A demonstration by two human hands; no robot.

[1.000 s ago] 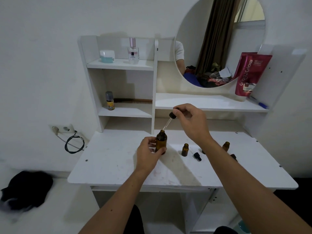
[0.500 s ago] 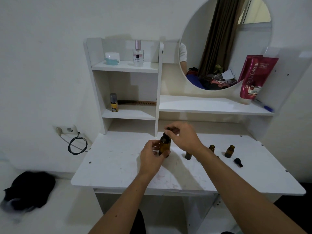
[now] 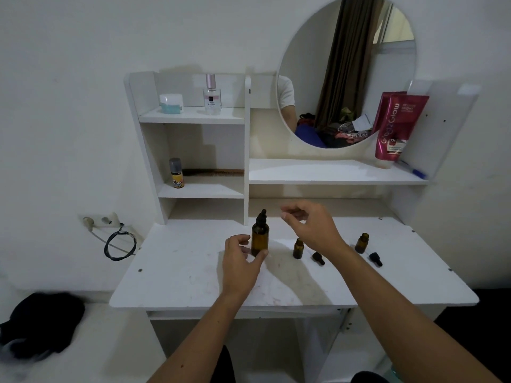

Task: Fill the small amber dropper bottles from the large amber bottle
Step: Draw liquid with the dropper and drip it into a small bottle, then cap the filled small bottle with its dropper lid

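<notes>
The white counter point(image 3: 177, 272) fills the middle of the frame, its front edge running across the lower centre and its rounded corners at lower left and lower right. Wide bare stretches lie at its left part and at its right front corner. At the back a shelf unit point(image 3: 193, 120) rises on the left and a long shelf point(image 3: 331, 172) runs under the round mirror point(image 3: 345, 64) at the upper right.

The large amber bottle point(image 3: 260, 237) stands upright at the centre of the counter with its black dropper cap on. The left hand point(image 3: 240, 265) is just below and left of it, fingers loosely curled, the thumb tip at the bottle's base; whether it touches cannot be told. The right hand point(image 3: 312, 228) hovers right of the bottle's top, apart from it, fingers relaxed and bent, holding nothing.

Two small amber bottles stand uncapped: the near small bottle point(image 3: 297, 248) just below the right wrist, and the far small bottle point(image 3: 362, 243) further right. Two black dropper caps lie on the counter: one cap point(image 3: 318, 258) beside the near small bottle, the other cap point(image 3: 376, 259) below the far one.

On the shelves are one jar point(image 3: 171, 103), one perfume bottle point(image 3: 212, 95), one spray can point(image 3: 176, 172), one comb point(image 3: 213, 172), one pink tube point(image 3: 395, 128) and one blue pen point(image 3: 413, 170).
</notes>
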